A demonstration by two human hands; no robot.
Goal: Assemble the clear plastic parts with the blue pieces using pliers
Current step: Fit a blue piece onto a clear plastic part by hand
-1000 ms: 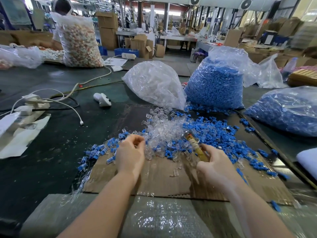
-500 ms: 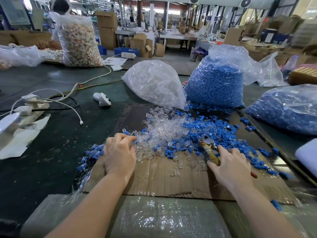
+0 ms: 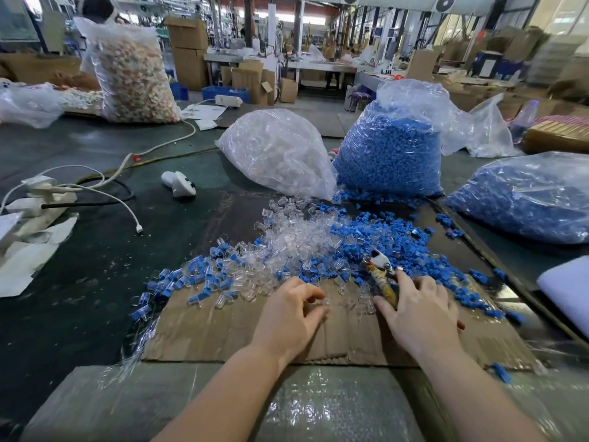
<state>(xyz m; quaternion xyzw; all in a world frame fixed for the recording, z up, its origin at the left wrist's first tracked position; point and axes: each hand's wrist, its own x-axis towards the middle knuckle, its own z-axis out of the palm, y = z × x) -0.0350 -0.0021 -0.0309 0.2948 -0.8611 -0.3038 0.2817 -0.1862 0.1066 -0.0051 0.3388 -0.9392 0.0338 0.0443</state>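
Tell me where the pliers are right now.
In the head view, the pliers lie right of centre on the cardboard sheet, under the right hand, their head among the loose blue pieces.

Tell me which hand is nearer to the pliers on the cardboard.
The right. The right hand lies on the pliers, covering their handles, with only the metal head showing beyond the fingers. The left hand is off to their left, at the edge of the clear pieces.
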